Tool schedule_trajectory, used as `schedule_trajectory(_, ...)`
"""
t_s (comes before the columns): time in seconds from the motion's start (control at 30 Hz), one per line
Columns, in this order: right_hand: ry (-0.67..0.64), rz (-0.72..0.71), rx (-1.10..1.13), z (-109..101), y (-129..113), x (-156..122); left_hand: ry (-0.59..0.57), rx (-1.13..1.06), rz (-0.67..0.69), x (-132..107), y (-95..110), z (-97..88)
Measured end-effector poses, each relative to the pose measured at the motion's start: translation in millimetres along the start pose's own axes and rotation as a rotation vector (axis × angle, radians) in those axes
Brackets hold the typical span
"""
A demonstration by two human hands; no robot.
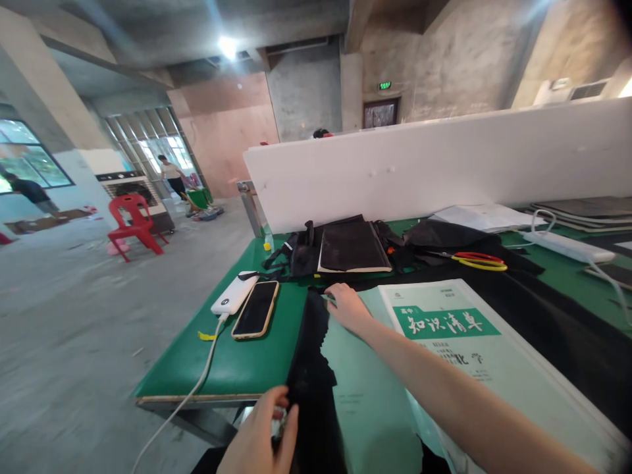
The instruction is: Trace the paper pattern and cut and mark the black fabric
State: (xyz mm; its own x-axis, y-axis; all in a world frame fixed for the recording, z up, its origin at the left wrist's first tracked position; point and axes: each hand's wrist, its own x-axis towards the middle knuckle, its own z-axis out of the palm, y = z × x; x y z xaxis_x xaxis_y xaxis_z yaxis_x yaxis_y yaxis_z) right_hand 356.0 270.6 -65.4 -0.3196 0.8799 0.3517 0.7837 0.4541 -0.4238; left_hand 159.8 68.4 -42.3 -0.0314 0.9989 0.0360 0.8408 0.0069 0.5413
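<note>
A green and white book (444, 355) with Chinese lettering lies opened out, its plain pale green cover flap (355, 375) spread to the left. Black sheet material (316, 421) with a ragged edge runs along that flap's left side and also extends beneath the book. My right hand (348, 309) rests at the top left corner of the flap, fingers spread onto the cover and the black edge. At the lower left, my left hand (264, 431) is beside the black sheet, thumb and bent fingers apart, fingertips at its edge.
A phone (255, 309) and a white power bank (234, 293) with a cable lie left on the green table (197, 368). Behind the book are a black-covered book (351, 245), red and yellow scissors (478, 261) and a white power strip (567, 247). A white board (434, 168) stands along the back.
</note>
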Motion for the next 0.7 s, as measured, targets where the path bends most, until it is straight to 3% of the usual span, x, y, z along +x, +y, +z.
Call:
schedule_trajectory(0.13, -0.071, -0.151, -0.022, 1, -8, -2, 0.121, 0.086, 0.201, 49, 35, 5.5)
schedule_trajectory(0.23, -0.127, -0.224, -0.023, -1, -10, -1, 0.121, 0.216, 0.211, 86, 46, 17.8)
schedule_trajectory(0.4, -0.243, -0.223, 0.014, 0, -7, 13, 0.110, 0.332, 0.184, 117, 48, 30.3)
schedule_trajectory(0.53, -0.309, -0.235, 0.064, -1, -13, 33, 0.178, 0.245, 0.172, 131, 43, 33.1)
schedule_trajectory(0.7, -0.235, -0.189, 0.072, -13, -26, 57, 0.200, 0.076, 0.080, 149, 33, 28.8)
